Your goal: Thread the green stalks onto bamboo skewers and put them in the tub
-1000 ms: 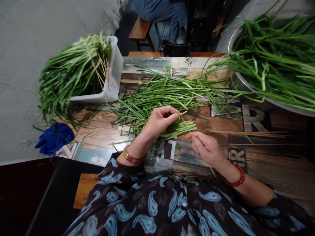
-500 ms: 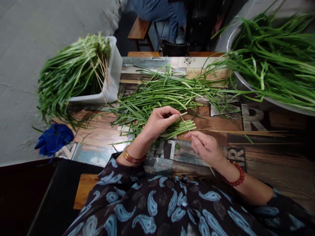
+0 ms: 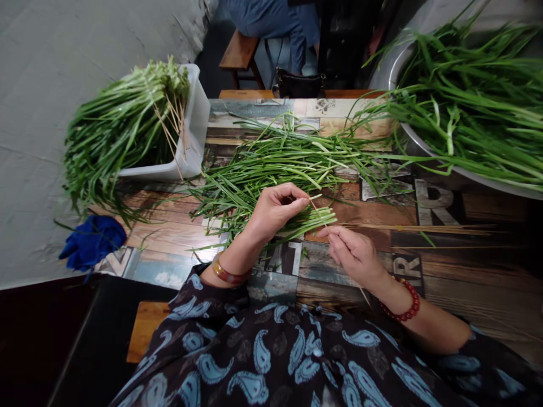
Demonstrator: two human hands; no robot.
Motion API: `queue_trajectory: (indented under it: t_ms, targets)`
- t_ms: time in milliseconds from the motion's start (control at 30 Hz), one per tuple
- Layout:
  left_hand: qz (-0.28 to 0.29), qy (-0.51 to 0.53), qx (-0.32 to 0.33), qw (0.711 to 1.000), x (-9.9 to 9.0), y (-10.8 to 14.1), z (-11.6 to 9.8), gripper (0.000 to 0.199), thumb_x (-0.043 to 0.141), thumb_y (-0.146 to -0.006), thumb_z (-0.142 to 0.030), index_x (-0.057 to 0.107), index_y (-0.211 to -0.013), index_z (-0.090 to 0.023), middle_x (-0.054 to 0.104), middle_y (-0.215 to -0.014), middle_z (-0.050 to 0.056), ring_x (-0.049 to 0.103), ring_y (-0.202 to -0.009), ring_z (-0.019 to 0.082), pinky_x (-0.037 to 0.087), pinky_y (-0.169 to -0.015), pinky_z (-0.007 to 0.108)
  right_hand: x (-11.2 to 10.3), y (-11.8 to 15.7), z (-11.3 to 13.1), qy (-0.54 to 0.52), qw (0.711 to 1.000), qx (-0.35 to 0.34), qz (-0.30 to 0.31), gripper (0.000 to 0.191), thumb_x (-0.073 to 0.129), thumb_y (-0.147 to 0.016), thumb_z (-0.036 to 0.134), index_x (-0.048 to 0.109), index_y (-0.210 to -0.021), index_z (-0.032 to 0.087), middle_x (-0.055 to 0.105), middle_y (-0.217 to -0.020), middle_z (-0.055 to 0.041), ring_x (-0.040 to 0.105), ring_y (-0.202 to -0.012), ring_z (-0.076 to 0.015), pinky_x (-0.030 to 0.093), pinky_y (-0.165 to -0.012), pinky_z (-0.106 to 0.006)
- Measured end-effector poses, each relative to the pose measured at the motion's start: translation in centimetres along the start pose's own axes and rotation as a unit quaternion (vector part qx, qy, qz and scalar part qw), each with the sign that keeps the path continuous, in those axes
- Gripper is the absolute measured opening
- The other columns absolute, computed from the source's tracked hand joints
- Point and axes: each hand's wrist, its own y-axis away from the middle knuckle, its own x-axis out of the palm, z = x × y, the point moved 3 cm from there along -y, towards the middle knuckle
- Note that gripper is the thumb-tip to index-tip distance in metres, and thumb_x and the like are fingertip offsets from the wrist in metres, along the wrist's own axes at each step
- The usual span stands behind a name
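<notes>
My left hand [image 3: 275,210] is closed, with thumb and forefinger pinching a garlic chive stalk [image 3: 314,196] near its pale cut end. The tip of a thin bamboo skewer meets this stalk; whether it goes right through is too small to tell. My right hand [image 3: 353,252] grips the bamboo skewer [image 3: 363,293], whose back end sticks out below the palm. Between the hands, several chive stalks [image 3: 320,219] lie side by side across the skewer, their leaves running left beneath my left hand. Just beyond is a loose pile of chives [image 3: 284,158] on the table.
A white plastic bin [image 3: 197,124] at the left holds skewered chives. A large metal bowl [image 3: 396,68] heaped with chives stands at the right. Loose skewers [image 3: 445,228] lie right of my hands. A blue cloth [image 3: 93,240] sits at the left edge. A seated person [image 3: 275,22] is beyond the table.
Almost nothing differs. Both hands keep the same grip and place, and the whole view has shifted very slightly.
</notes>
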Motion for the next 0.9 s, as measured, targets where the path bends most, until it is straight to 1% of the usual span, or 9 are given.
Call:
queue_trajectory:
  t_ms: [233, 500, 667, 900]
  targets:
    - [0.005, 0.017, -0.03, 0.999, 0.15, 0.0, -0.2, 0.018, 0.074, -0.072, -0.031, 0.07, -0.069, -0.013, 0.064, -0.067, 0.001, 0.053, -0.064, 0.01, 0.043, -0.062, 0.022, 0.04, -0.02, 0.01, -0.002, 1.0, -0.007, -0.001, 0.024, 0.04, -0.099, 0.022, 0.063, -0.098, 0.015, 0.046, -0.049, 0.0081, 0.045, -0.041, -0.0074, 0.038, -0.047, -0.02]
    - [0.025, 0.048, -0.061, 0.997, 0.13, 0.05, -0.43, 0.022, 0.076, -0.07, -0.033, 0.07, -0.065, -0.013, 0.065, -0.066, 0.001, 0.053, -0.063, 0.01, 0.044, -0.063, 0.023, 0.05, -0.05, 0.06, 0.001, 1.0, -0.009, 0.0, 0.024, 0.039, -0.099, 0.022, 0.062, -0.098, 0.016, 0.046, -0.049, 0.0079, 0.045, -0.041, -0.0078, 0.038, -0.048, -0.02]
    - [0.029, 0.047, -0.065, 0.996, 0.11, 0.06, -0.36, 0.021, 0.077, -0.069, -0.033, 0.071, -0.065, -0.013, 0.065, -0.066, 0.001, 0.054, -0.063, 0.01, 0.043, -0.062, 0.022, 0.0, 0.0, 0.01, 0.016, 1.0, -0.017, -0.002, 0.023, 0.039, -0.099, 0.021, 0.061, -0.096, 0.017, 0.046, -0.051, 0.0076, 0.045, -0.042, -0.0079, 0.038, -0.049, -0.02]
    - [0.058, 0.029, -0.063, 0.996, -0.06, 0.04, -0.05, 0.02, 0.076, -0.072, -0.032, 0.07, -0.068, -0.013, 0.062, -0.067, 0.001, 0.053, -0.064, 0.01, 0.041, -0.06, 0.023, 0.1, 0.0, -0.09, 0.018, 1.0, -0.019, -0.004, 0.022, 0.039, -0.099, 0.021, 0.061, -0.095, 0.018, 0.045, -0.051, 0.0079, 0.044, -0.042, -0.0079, 0.039, -0.051, -0.021]
